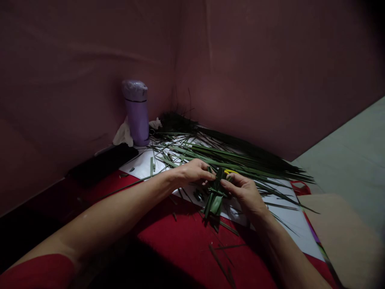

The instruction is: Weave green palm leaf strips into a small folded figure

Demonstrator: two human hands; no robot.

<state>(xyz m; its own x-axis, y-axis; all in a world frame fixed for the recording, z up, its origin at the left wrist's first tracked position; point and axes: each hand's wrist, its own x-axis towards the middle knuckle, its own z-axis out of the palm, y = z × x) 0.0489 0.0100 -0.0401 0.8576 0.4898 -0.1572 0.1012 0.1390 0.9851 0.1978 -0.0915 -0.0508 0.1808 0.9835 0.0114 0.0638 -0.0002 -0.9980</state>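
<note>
Between my hands is a small woven piece of green leaf strips (215,193), its loose ends hanging down toward me. My left hand (197,171) pinches its upper left side, thumb and fingers closed on the strips. From the right, my right hand (240,188) grips the other side with thumb and fingertips. Just behind my right fingertips shows a yellow loop (231,171), perhaps a scissor handle; its rest is hidden. Long green leaves (228,154) lie in a spread pile behind both hands.
A purple bottle (137,116) stands at the back left beside crumpled white tissue (123,134). White paper (288,224) covers part of the red tabletop (177,241), where leaf scraps (221,265) lie. Pinkish walls (240,72) close off the back. A tan board (343,233) is at the right.
</note>
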